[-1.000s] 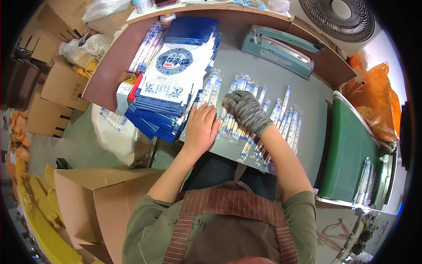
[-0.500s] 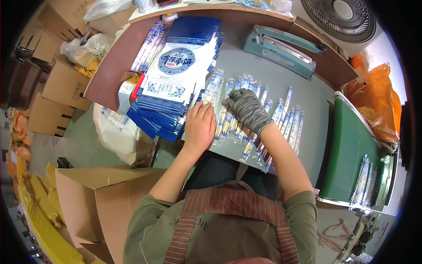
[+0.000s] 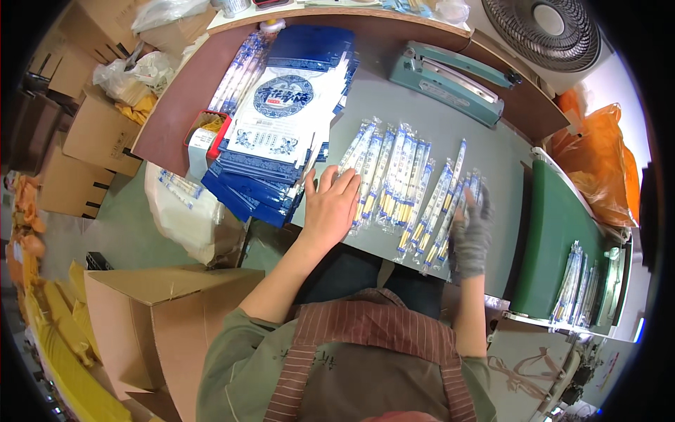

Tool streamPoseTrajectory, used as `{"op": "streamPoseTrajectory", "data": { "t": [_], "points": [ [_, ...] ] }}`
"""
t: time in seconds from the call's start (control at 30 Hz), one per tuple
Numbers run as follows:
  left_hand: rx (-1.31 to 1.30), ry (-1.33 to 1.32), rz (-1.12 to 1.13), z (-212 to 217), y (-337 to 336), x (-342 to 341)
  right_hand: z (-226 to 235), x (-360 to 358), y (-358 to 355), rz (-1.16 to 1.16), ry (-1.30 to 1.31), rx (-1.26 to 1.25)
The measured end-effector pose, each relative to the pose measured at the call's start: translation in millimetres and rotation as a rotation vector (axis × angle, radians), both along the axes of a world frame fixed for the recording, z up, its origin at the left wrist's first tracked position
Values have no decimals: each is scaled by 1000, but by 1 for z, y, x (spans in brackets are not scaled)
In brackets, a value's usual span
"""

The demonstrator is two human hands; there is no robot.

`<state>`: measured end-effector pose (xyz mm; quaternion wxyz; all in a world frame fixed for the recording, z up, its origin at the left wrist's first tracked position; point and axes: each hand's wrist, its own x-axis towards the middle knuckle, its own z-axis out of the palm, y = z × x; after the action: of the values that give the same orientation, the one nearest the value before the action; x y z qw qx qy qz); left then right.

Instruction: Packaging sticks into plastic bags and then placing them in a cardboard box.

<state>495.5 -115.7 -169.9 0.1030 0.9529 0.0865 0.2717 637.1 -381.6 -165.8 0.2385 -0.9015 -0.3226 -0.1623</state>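
Several pairs of wrapped chopsticks (image 3: 399, 174) lie side by side on the grey tabletop, in clear film with blue-and-white sleeves. My bare left hand (image 3: 330, 211) rests at the left end of the row. Its fingers are spread, and the fingertips touch the leftmost packets. My right hand (image 3: 472, 235), in a grey fingerless glove, is at the right end of the row, over or beside the last packets. It is somewhat blurred, but its fingers look stretched out and apart, with nothing visible held. A stack of blue-and-white printed bags (image 3: 281, 105) lies left of the chopsticks.
A teal bag sealer (image 3: 450, 84) stands at the back. A red box (image 3: 211, 130) and more wrapped chopsticks (image 3: 242, 67) sit left. On the right, a green conveyor belt (image 3: 562, 239) carries packets (image 3: 575, 285). An open carton (image 3: 176, 309) stands on the floor at lower left.
My right hand has moved right, from the middle of the row to its right end. My left hand has shifted slightly right with fingers more spread. The chopsticks now lie more fanned out.
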Motion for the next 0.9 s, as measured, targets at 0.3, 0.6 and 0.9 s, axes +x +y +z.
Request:
{"op": "streamPoseTrajectory", "data": {
  "t": [0.3,0.6,0.9],
  "points": [
    [-31,77,46,3,5,1,-14,-14,-21,-133,100,-81],
    [36,-32,-24,1,5,8,-8,-18,-6,-143,105,-114],
    [23,-101,-15,-2,7,28,-12,-18,-11,-133,89,-92]
  ]
}}
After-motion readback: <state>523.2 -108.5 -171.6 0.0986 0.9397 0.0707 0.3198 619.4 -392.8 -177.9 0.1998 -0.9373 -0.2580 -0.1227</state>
